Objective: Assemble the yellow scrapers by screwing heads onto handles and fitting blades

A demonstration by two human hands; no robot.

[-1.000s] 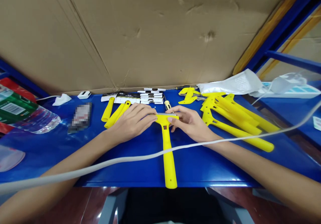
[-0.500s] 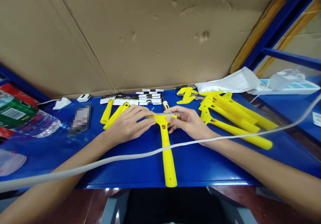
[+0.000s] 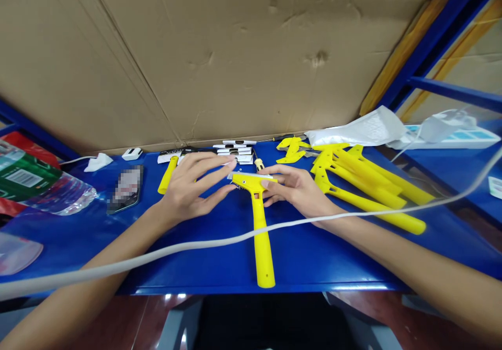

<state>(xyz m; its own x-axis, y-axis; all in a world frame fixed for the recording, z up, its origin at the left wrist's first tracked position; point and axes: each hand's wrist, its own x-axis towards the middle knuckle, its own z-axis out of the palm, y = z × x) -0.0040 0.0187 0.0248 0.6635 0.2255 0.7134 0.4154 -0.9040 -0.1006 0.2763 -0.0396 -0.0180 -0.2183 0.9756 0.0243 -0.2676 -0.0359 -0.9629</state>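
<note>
A yellow scraper stands in front of me with its handle pointing toward the table's front edge and a metal strip along its wide head. My right hand is shut on the right end of that head, thumb on top and fingers behind. Off the head's left end, my left hand has its fingers spread, with the thumb tip close to the head's corner; whether it touches, I cannot tell. A screw sits in the head's left part. Behind the right hand lies a screwdriver with a pale handle.
More yellow scraper handles are heaped at right, below a silver pouch. Yellow head pieces and white-edged packets lie along the cardboard. At left are a phone and a bottle. A white cable crosses the foreground.
My left hand has come off the scraper head's left end and spread its fingers, uncovering the screw there. The head's left end has tilted up slightly; my right hand keeps its grip.
</note>
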